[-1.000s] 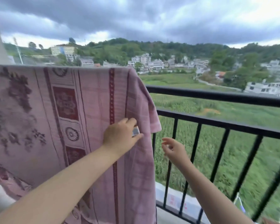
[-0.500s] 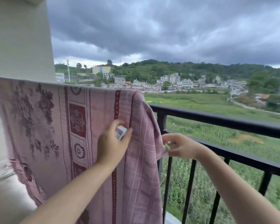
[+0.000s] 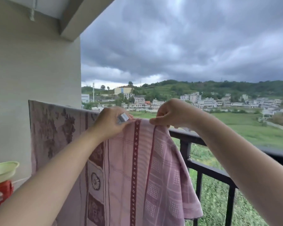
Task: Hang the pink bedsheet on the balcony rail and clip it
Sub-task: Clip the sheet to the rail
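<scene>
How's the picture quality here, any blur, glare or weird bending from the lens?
Head view: flat overcast light, with no hard shadows and no glare on the pink bedsheet. The left hand holding the grey clip and the right hand are slightly soft. The grass beyond the black rail smears at lower right. The forearms look stretched towards the frame edges, a wide-angle effect.

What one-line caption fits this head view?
Left hand brings a grey clip to the pink bedsheet draped over the balcony rail; right hand pinches its top edge.
</scene>
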`<state>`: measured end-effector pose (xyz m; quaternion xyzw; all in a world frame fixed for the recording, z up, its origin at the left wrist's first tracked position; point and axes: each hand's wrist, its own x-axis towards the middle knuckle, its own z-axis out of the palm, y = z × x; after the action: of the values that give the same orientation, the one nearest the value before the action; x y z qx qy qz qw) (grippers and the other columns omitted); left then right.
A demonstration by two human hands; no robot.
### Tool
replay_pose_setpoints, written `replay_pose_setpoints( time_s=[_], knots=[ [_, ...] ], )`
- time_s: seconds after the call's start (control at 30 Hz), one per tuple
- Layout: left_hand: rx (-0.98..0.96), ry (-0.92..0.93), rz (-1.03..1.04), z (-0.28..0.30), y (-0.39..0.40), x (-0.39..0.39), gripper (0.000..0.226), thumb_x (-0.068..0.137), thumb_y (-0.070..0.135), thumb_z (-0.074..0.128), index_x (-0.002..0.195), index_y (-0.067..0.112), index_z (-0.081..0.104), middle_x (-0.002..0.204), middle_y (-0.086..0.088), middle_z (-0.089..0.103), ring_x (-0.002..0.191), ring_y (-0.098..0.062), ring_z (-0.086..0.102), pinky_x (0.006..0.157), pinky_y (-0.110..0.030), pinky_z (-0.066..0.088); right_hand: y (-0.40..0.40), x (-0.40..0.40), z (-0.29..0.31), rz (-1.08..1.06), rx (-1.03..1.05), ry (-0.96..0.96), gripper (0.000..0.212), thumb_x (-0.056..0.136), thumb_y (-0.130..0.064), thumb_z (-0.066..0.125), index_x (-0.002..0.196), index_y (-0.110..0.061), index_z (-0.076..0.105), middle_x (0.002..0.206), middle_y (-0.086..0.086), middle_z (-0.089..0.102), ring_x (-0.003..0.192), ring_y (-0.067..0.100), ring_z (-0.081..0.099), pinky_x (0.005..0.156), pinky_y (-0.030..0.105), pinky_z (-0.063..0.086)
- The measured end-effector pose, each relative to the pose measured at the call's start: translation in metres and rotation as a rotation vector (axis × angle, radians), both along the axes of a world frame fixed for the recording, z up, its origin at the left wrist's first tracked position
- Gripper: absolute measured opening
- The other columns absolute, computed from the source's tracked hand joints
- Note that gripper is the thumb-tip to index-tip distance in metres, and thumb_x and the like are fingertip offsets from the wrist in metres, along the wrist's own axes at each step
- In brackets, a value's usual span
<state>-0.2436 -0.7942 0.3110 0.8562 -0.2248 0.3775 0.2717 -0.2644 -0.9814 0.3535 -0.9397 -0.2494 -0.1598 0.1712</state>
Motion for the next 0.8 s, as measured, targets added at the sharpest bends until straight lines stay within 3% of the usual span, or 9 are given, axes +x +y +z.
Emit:
replay_pose_setpoints(
  time_s=[0.1, 0.2, 0.33, 0.43, 0.53, 0.57, 0.63, 0.7, 0.8],
  knots=[
    [0.17, 0.001, -0.016, 0.01, 0.009, 0.015, 0.011, 0.08, 0.008, 0.064, 0.09, 0.005, 0.066, 0.093, -0.012, 0.067, 0.083, -0.017, 0.057, 0.078, -0.024, 0.047, 0.007, 0.004, 0.011, -0.067, -0.069, -0.012, 0.032, 0.083, -0.024, 0.06, 0.053, -0.017, 0.052, 0.052, -0.004, 0.051, 0.045, 0.006, 0.043, 0.034, 0.004, 0.033],
    [0.22, 0.045, -0.135, 0.018, 0.017, 0.027, 0.014, 0.082, 0.012, 0.062, 0.095, 0.014, 0.064, 0.089, -0.002, 0.061, 0.082, -0.014, 0.055, 0.066, -0.008, 0.036, 0.013, 0.003, 0.017, -0.123, -0.108, 0.009, 0.029, 0.083, -0.02, 0.06, 0.056, -0.02, 0.051, 0.054, -0.007, 0.05, 0.047, 0.004, 0.042, 0.038, 0.005, 0.033],
    [0.249, 0.113, -0.308, 0.029, 0.024, 0.041, 0.018, 0.081, 0.01, 0.064, 0.098, 0.012, 0.066, 0.088, 0.006, 0.059, 0.078, -0.001, 0.055, 0.067, -0.001, 0.035, 0.026, -0.003, 0.014, -0.206, -0.091, 0.09, 0.011, 0.084, -0.027, 0.058, 0.075, -0.021, 0.062, 0.061, -0.011, 0.053, 0.051, 0.001, 0.044, 0.036, 0.003, 0.033],
    [0.282, 0.064, -0.391, 0.031, 0.025, 0.05, 0.015, 0.081, 0.009, 0.063, 0.095, 0.015, 0.063, 0.083, 0.011, 0.056, 0.074, -0.002, 0.053, 0.064, -0.003, 0.037, 0.04, -0.006, 0.008, -0.284, -0.074, 0.094, 0.019, 0.081, -0.029, 0.061, 0.091, -0.014, 0.068, 0.058, -0.013, 0.049, 0.049, -0.001, 0.041, 0.033, 0.005, 0.031],
    [0.323, -0.017, -0.449, 0.026, 0.028, 0.058, 0.019, 0.083, 0.011, 0.061, 0.087, 0.024, 0.047, 0.073, 0.017, 0.046, 0.064, 0.007, 0.044, 0.054, -0.007, 0.037, 0.053, -0.01, 0.003, -0.383, -0.053, -0.065, 0.012, 0.08, -0.025, 0.063, 0.074, -0.015, 0.066, 0.062, -0.012, 0.047, 0.056, 0.001, 0.043, 0.046, 0.008, 0.033],
    [0.335, -0.036, -0.473, 0.025, 0.03, 0.06, 0.019, 0.083, 0.012, 0.061, 0.088, 0.025, 0.046, 0.075, 0.015, 0.048, 0.064, 0.005, 0.046, 0.054, -0.006, 0.037, 0.056, -0.01, 0.0, -0.41, -0.045, -0.116, 0.019, 0.081, -0.023, 0.062, 0.063, -0.017, 0.06, 0.064, -0.012, 0.047, 0.06, 0.003, 0.045, 0.053, 0.01, 0.035],
    [0.343, -0.073, -0.534, 0.024, 0.036, 0.064, 0.014, 0.081, 0.015, 0.064, 0.093, 0.02, 0.057, 0.083, 0.011, 0.055, 0.071, -0.002, 0.054, 0.063, -0.003, 0.037, 0.061, -0.009, -0.003, -0.458, -0.04, -0.173, 0.034, 0.082, -0.018, 0.061, 0.05, -0.02, 0.049, 0.065, -0.012, 0.047, 0.064, 0.005, 0.046, 0.062, 0.014, 0.037],
    [0.355, -0.113, -0.576, 0.023, 0.042, 0.069, 0.017, 0.076, 0.019, 0.069, 0.092, 0.012, 0.068, 0.085, 0.009, 0.058, 0.077, -0.007, 0.057, 0.069, -0.007, 0.04, 0.066, -0.011, -0.003, -0.492, -0.061, -0.196, 0.036, 0.082, -0.016, 0.06, 0.049, -0.021, 0.048, 0.066, -0.011, 0.048, 0.066, 0.005, 0.048, 0.069, 0.016, 0.041],
    [0.399, -0.203, -0.526, 0.02, 0.046, 0.073, 0.008, 0.075, 0.018, 0.071, 0.08, 0.011, 0.071, 0.073, 0.007, 0.057, 0.064, -0.004, 0.051, 0.062, -0.007, 0.034, 0.071, -0.013, -0.002, -0.492, -0.126, -0.266, 0.021, 0.083, -0.014, 0.059, 0.063, -0.008, 0.063, 0.071, -0.009, 0.053, 0.072, 0.007, 0.053, 0.069, 0.012, 0.042]
  ],
)
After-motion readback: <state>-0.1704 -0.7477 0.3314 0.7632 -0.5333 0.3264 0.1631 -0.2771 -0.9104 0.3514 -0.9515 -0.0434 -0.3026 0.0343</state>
